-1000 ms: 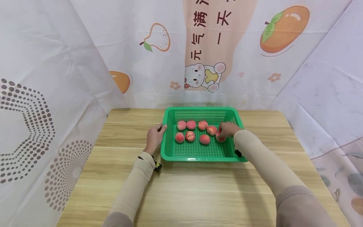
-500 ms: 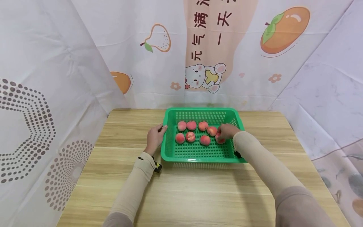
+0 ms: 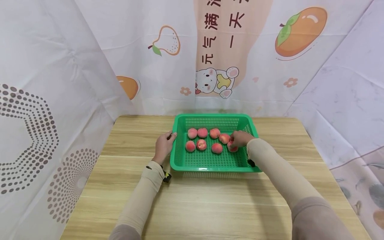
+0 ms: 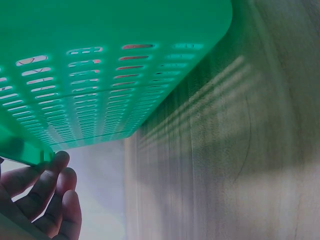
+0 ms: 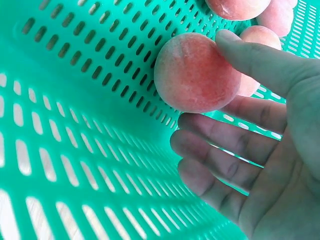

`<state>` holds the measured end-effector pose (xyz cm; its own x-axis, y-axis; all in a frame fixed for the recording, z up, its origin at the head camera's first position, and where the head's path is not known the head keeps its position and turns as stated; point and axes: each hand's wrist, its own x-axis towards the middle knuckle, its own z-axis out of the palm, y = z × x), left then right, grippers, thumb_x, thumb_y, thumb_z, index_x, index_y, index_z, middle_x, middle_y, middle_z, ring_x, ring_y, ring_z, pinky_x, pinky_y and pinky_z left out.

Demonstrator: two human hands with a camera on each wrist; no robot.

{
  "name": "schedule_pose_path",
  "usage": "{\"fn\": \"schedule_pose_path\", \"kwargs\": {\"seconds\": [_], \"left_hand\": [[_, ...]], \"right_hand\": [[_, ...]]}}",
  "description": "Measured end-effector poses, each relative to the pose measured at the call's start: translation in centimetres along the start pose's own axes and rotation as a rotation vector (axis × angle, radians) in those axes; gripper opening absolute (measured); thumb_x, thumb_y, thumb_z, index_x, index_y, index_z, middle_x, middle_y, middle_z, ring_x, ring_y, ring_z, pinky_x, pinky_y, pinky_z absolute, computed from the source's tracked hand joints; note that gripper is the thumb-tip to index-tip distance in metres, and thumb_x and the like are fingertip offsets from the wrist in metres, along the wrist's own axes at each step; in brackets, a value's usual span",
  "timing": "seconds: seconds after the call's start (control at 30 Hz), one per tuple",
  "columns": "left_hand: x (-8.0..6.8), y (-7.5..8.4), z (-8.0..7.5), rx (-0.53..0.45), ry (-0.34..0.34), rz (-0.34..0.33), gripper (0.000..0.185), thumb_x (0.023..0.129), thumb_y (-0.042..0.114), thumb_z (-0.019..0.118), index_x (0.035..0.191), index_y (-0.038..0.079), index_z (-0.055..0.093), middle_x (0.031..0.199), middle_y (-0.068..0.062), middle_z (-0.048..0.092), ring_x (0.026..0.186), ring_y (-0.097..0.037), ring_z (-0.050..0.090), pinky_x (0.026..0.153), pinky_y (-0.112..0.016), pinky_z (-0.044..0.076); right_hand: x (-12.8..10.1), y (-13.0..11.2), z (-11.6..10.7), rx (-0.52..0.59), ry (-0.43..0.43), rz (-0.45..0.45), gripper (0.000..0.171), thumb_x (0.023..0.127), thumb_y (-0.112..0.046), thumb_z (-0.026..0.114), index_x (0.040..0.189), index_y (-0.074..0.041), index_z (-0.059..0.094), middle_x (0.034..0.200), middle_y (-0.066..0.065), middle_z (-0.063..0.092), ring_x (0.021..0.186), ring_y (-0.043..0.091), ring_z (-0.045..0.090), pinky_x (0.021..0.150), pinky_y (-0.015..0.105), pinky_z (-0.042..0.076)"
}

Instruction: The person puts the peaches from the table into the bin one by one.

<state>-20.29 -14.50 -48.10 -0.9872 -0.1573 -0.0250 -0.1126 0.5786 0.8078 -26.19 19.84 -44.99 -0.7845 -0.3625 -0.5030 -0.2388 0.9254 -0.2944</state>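
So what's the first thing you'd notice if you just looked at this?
The bright green basket in the middle of the wooden table, with eight pink peaches in it. The right hand touches the peach at the right end, and the left hand holds the basket's left rim.

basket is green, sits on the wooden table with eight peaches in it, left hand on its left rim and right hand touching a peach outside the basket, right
Not quite. The peach that the right hand touches lies inside the green basket, on its slotted floor, as the right wrist view shows. The rest holds: eight peaches, the wooden table, and the left hand at the left rim.
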Motion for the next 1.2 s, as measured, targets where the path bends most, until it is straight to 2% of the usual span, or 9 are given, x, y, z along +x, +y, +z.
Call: {"fn": "schedule_pose_path", "kwargs": {"seconds": [0.1,0.23,0.37,0.47,0.63,0.87,1.2], "left_hand": [[0.0,0.0,0.0,-0.003,-0.001,-0.003,0.052,0.099,0.045,0.052,0.137,0.012,0.057,0.134,-0.012,0.062,0.12,-0.029,0.06,0.096,-0.046,0.049],[-0.1,0.0,0.0,0.003,0.003,-0.007,0.052,0.099,0.046,0.052,0.137,0.011,0.057,0.134,-0.012,0.062,0.12,-0.029,0.06,0.096,-0.046,0.049],[-0.1,0.1,-0.1,0.01,0.001,-0.01,0.052,0.099,0.046,0.051,0.138,0.011,0.057,0.135,-0.012,0.061,0.122,-0.029,0.059,0.097,-0.046,0.049],[-0.1,0.1,-0.1,0.01,-0.001,-0.008,0.053,0.099,0.046,0.05,0.138,0.011,0.056,0.136,-0.012,0.06,0.122,-0.029,0.059,0.097,-0.046,0.049],[-0.1,0.2,-0.2,0.005,0.003,-0.003,0.053,0.099,0.046,0.051,0.138,0.011,0.056,0.134,-0.012,0.061,0.12,-0.029,0.06,0.095,-0.046,0.049],[-0.2,0.6,-0.2,0.009,0.007,0.006,0.051,0.1,0.043,0.051,0.138,0.01,0.056,0.133,-0.013,0.062,0.118,-0.03,0.061,0.094,-0.046,0.05],[-0.2,0.4,0.0,0.043,-0.007,0.011,0.053,0.1,0.045,0.049,0.14,0.01,0.054,0.134,-0.013,0.061,0.119,-0.03,0.06,0.095,-0.046,0.05]], "right_hand": [[0.0,0.2,-0.1,-0.017,-0.002,0.003,0.014,0.089,-0.025,0.068,0.087,-0.011,0.068,0.077,0.002,0.06,0.07,0.018,0.047,0.063,0.033,0.039],[-0.2,0.3,-0.4,-0.05,0.0,0.012,0.022,0.088,-0.028,0.069,0.098,-0.008,0.07,0.091,0.006,0.067,0.077,0.021,0.053,0.066,0.034,0.044],[-0.8,0.0,-0.9,-0.057,0.017,0.014,0.038,0.09,-0.029,0.066,0.115,0.0,0.067,0.113,0.018,0.068,0.098,0.031,0.062,0.079,0.042,0.051],[-1.2,-0.1,-1.2,-0.055,0.04,0.001,0.046,0.093,-0.03,0.063,0.124,0.003,0.062,0.125,0.023,0.062,0.115,0.039,0.058,0.092,0.05,0.05],[-1.6,-0.1,-1.6,-0.035,0.084,-0.018,0.044,0.094,-0.03,0.062,0.123,0.003,0.063,0.126,0.024,0.062,0.118,0.042,0.057,0.096,0.052,0.048],[-2.0,-0.1,-2.1,-0.046,0.142,-0.041,0.038,0.095,-0.028,0.061,0.118,0.001,0.066,0.121,0.023,0.064,0.114,0.041,0.058,0.093,0.052,0.048],[-2.9,-0.4,-2.5,-0.025,0.194,-0.098,0.042,0.096,-0.027,0.061,0.122,0.005,0.064,0.122,0.023,0.065,0.113,0.04,0.06,0.094,0.052,0.049]]}}
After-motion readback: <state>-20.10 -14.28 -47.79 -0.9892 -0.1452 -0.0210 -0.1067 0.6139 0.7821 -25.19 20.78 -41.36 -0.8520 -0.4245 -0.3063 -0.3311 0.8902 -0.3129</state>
